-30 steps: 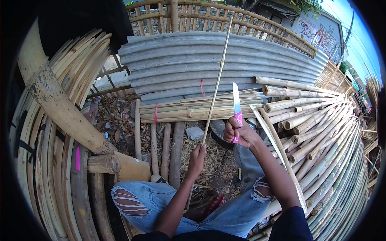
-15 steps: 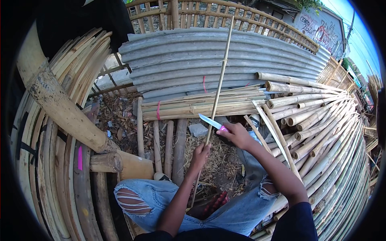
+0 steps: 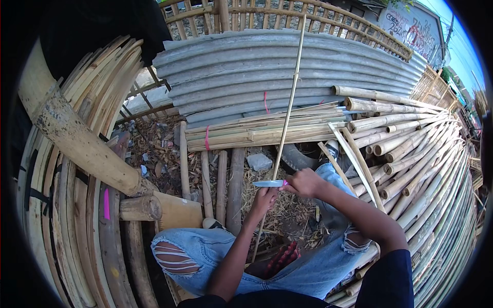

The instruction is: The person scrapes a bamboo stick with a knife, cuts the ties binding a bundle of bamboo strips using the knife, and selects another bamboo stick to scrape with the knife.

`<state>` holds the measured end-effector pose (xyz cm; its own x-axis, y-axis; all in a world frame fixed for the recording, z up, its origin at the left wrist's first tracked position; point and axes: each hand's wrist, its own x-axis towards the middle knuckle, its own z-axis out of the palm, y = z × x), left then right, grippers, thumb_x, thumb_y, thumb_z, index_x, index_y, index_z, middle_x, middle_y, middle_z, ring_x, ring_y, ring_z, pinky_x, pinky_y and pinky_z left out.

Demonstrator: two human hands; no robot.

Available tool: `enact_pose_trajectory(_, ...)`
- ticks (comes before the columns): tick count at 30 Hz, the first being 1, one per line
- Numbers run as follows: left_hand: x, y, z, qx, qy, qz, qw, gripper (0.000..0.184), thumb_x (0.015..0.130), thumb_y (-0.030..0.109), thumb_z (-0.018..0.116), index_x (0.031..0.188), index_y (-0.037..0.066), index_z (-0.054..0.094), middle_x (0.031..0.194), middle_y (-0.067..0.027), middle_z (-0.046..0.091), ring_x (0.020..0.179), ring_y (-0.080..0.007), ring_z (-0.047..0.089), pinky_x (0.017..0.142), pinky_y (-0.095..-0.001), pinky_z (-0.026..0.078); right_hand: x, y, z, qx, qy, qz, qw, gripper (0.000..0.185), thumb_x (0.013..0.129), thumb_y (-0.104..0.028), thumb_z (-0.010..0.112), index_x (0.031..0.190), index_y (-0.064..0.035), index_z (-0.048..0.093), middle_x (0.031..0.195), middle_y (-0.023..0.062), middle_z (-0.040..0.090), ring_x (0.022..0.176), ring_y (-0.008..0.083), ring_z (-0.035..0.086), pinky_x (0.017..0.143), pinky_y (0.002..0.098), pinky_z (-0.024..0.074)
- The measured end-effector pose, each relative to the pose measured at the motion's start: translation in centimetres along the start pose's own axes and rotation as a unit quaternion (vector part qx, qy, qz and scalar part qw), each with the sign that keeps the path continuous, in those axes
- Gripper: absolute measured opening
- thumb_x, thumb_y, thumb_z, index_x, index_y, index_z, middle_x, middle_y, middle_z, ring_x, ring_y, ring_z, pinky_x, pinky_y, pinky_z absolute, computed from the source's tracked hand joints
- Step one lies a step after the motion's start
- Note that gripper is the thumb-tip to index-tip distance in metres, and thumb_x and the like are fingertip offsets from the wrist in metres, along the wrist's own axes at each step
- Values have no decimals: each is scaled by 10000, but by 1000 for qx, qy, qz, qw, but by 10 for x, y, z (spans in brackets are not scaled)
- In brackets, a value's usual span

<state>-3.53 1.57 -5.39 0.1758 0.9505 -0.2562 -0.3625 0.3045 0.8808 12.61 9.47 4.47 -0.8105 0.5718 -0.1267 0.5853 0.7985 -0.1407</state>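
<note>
A long, thin bamboo strip (image 3: 290,105) runs upright from between my knees, leaning slightly to the right at its top. My left hand (image 3: 263,200) is closed around its lower part. In my right hand (image 3: 304,184) is a knife with a pink handle (image 3: 285,183). The blade (image 3: 269,184) points left and lies across the strip, just above my left fingers. Whether its edge bites into the bamboo I cannot tell. My two hands are almost touching.
Bamboo poles (image 3: 411,143) are stacked at the right. A tied bundle of split bamboo (image 3: 257,132) lies ahead, before a corrugated metal sheet (image 3: 231,72). A thick bamboo post (image 3: 87,138) slants across the left, beside long slats (image 3: 72,226). A grey stone (image 3: 259,162) rests on the littered ground.
My right hand has brought the knife down and closer to my left hand, its blade turning more level. The view has shifted slightly.
</note>
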Motion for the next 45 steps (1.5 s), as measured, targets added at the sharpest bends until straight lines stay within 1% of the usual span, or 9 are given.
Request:
enact_pose_trajectory(2,1,0,-1,-4,3,1,1000,182,945,262,442,882,92,462,587,61,345,419,-9,298,366,-176,244,1,-2,0,-5,-10,-9,1000,502,893,-470,415,697,-37,580,574,182,567,578,377,579,556,460,463)
enact_pose_trajectory(8,0,5,0,0,17,-1,1000,134,932,230,459,885,104,450,585,59,332,421,-12,295,364,-173,236,15,10,-15,18,99,89,991,513,877,-509,423,746,-42,591,593,176,585,597,369,592,549,448,470)
enact_pose_trajectory(15,0,2,1,-4,4,13,1000,118,925,219,472,901,106,448,597,65,342,434,-12,307,367,-173,244,10,12,-17,-6,108,85,991,505,880,-495,429,753,-36,597,590,177,580,592,369,589,554,454,468)
enact_pose_trajectory(23,-4,6,3,11,1,19,1000,154,911,247,525,912,105,465,598,86,345,445,6,305,378,-167,235,6,1,1,-3,-6,0,1000,503,874,-514,425,775,-54,601,566,178,568,573,368,586,550,457,468)
enact_pose_trajectory(29,-5,2,1,-5,-1,1,1000,160,900,244,540,922,110,456,602,85,340,440,2,300,376,-169,231,12,2,-5,10,79,78,994,522,873,-515,426,714,-46,592,561,176,560,569,374,575,528,452,456)
enact_pose_trajectory(31,-6,-11,-1,-20,-6,-15,1000,151,901,232,535,923,109,449,610,81,335,447,-3,300,384,-172,232,8,-1,7,-3,73,76,994,516,877,-510,424,722,-50,597,565,176,564,568,369,577,527,448,461)
enact_pose_trajectory(34,-10,-27,2,1,-21,-20,1000,163,865,161,589,895,121,433,601,80,346,442,-8,312,378,-182,222,3,-5,22,4,-26,10,1000,488,886,-455,434,667,-52,601,593,165,584,569,356,591,541,433,484)
enact_pose_trajectory(37,-10,-28,6,66,9,-13,998,161,854,128,597,884,118,439,592,78,354,442,-8,317,379,-182,224,-3,-10,26,31,-32,0,999,479,886,-449,438,674,-51,602,582,160,579,562,351,588,536,430,482)
enact_pose_trajectory(45,-7,-17,1,-5,-9,-32,999,152,829,67,594,865,109,452,567,71,368,416,-11,305,367,-195,212,-3,-9,25,6,-31,-28,999,503,883,-487,425,694,-55,601,571,157,574,562,349,588,522,430,473)
